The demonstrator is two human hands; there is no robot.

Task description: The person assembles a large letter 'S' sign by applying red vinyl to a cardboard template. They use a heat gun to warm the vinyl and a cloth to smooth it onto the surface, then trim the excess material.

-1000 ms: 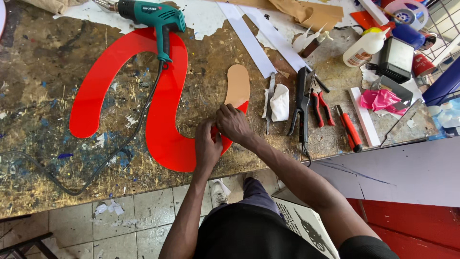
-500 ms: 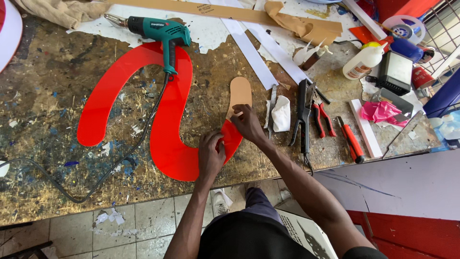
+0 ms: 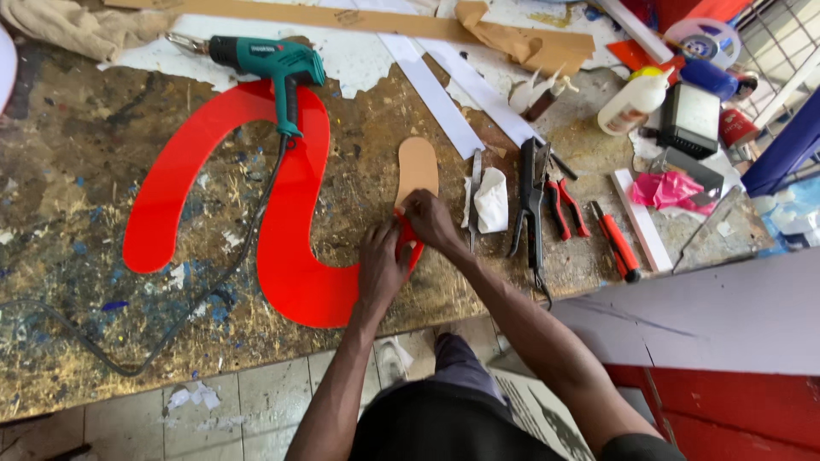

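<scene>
The large glossy red S-shaped acrylic sheet lay flat on the paint-stained wooden desk, its right-hand tip nearest the desk's front edge. At that tip, the brown paper backing strip was seen peeled up and extended away from the person. Compared with the views from half a second and one second before, both hands had been drawn closer together over the tip, and more red surface appeared to have been exposed beneath the strip; the peeling was judged to be only at its beginning, most of the strip being attached at one end.

The left hand was pressed flat on the red sheet, fingers together, nothing being held in its grip. The right hand was closed, its grip pinched on the edge of the paper backing where it met the red tip.

A green heat gun rested on the upper curve of the sheet, its black cord trailing across the desk. To the right were laid red-handled pliers, a red-handled utility knife and a crumpled white cloth.

Of containers, a white squeeze bottle with yellow cap lay tilted near the far edge; its contents could not be told. No open container was seen.
</scene>
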